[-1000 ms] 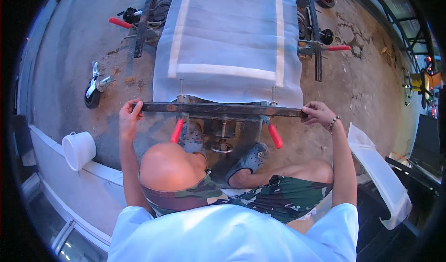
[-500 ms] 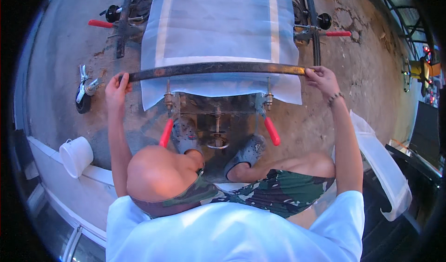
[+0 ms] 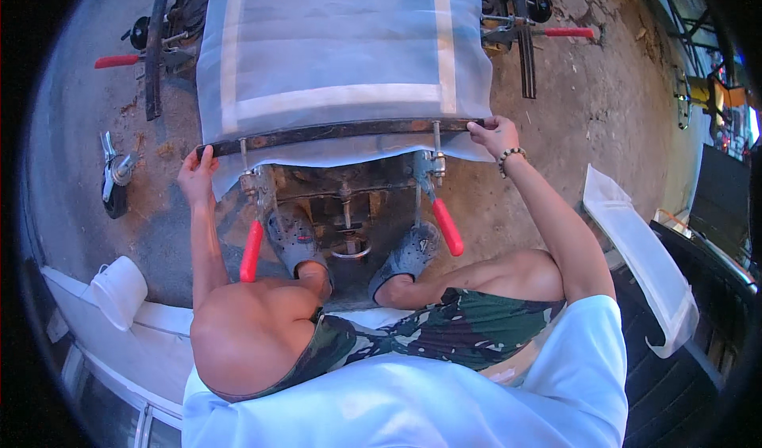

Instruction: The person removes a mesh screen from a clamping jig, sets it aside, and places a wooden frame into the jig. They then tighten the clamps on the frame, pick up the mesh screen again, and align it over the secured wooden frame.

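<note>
A long dark metal bar (image 3: 341, 133) spans the near part of a white mesh sheet (image 3: 333, 43), held at both ends. My left hand (image 3: 197, 176) pinches its left end between thumb and fingers. At the other end my right hand (image 3: 496, 137), with a beaded bracelet on the wrist, grips the bar. Pale strips form a border on the mesh, just beyond the bar. Two toggle clamps with red handles, the left handle (image 3: 252, 251) and the right handle (image 3: 447, 227), sit on the frame below; their rods rise in front of the bar.
Side bars (image 3: 155, 67) with more red-handled clamps flank the mesh. A caster wheel (image 3: 116, 180) lies on the concrete floor at left, and a white bucket (image 3: 119, 292) stands nearer. A strip of white mesh (image 3: 643, 265) hangs at right. My feet are under the frame's near edge.
Both hands have brought the bar lower, toward the clamps, so the clamp rods now overlap it. The view has shifted, moving the mesh and frame leftward in the picture.
</note>
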Tool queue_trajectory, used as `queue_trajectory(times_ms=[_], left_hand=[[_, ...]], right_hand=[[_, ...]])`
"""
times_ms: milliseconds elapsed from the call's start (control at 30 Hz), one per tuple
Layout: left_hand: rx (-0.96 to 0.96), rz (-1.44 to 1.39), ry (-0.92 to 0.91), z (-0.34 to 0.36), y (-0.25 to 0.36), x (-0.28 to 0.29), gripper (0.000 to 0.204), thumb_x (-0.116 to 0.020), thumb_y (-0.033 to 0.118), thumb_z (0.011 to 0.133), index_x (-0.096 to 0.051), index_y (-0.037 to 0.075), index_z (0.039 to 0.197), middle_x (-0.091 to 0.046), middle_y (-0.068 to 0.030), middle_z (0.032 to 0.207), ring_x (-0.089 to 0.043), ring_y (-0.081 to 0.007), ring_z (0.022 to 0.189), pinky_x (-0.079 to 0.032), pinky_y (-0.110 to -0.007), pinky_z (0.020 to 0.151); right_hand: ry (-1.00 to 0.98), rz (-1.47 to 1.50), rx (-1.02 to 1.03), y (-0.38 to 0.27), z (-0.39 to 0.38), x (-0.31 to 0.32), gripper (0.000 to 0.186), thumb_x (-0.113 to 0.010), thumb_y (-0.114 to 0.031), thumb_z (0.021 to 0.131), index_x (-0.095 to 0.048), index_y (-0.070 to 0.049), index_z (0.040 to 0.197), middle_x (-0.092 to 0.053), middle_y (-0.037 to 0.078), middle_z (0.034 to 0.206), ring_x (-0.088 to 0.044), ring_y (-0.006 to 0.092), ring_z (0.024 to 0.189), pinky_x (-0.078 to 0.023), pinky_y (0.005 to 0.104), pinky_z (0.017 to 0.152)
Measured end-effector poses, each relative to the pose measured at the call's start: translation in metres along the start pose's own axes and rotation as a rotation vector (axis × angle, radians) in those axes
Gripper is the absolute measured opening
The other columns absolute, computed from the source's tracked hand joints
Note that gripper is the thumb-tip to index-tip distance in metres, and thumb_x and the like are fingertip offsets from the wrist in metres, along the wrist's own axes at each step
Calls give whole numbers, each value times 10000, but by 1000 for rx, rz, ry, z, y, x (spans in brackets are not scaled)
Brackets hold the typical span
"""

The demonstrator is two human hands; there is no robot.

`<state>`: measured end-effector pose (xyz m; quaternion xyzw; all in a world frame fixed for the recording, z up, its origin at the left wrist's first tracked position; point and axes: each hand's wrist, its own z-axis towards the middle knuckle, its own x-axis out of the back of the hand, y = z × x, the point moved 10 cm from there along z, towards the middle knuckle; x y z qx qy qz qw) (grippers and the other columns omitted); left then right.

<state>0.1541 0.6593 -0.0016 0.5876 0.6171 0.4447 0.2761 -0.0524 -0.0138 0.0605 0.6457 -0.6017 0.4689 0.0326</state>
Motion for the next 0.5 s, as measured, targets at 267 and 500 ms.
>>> queue_trajectory(times_ms=[267,500], left_hand=[[-45,25,16,0,5,-3,348,-734,151,850,-614,-41,1114,-629,-63,921,-624,-135,764,-548,-277,721],[-43,12,30,-2,11,-6,375,-754,179,834,-619,-43,1105,-643,-97,977,-636,-148,802,-554,-284,736]], right_hand=[[60,-16,54,2,4,-1,402,-811,-233,753,-624,59,956,-700,101,804,-690,145,691,-548,262,628],[5,18,-19,-2,1,-2,422,-780,-154,794,-558,112,1036,-651,138,937,-682,208,821,-597,306,710]])
